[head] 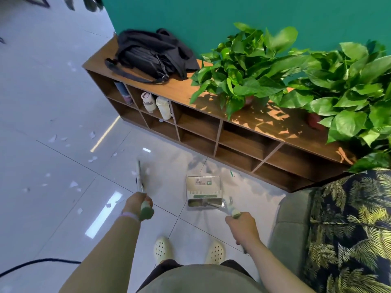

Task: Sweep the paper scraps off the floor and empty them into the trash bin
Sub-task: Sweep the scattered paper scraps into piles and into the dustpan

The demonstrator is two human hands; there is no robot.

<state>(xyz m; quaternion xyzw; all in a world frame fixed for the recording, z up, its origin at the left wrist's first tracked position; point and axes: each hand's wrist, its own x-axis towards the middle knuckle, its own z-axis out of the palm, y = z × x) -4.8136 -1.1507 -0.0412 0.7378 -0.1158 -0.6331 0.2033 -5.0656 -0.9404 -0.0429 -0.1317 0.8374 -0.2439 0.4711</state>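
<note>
Bright daylight; ceiling lights glare on glossy floor (pixel 53 98), leaf shadows on shelf (pixel 211 92), motion blur, fisheye edge bending.

Paper scraps (pixel 73 183) on floor left of broom (pixel 140 176); dustpan (pixel 203 191) right of broom, before shelf unit (pixel 211 127)

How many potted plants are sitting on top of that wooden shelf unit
2. One potted plant stands mid-shelf, right of the black bag; the other potted plant stands at the right end of the wooden shelf unit. Its leaves may hide more at the frame edge.
</note>
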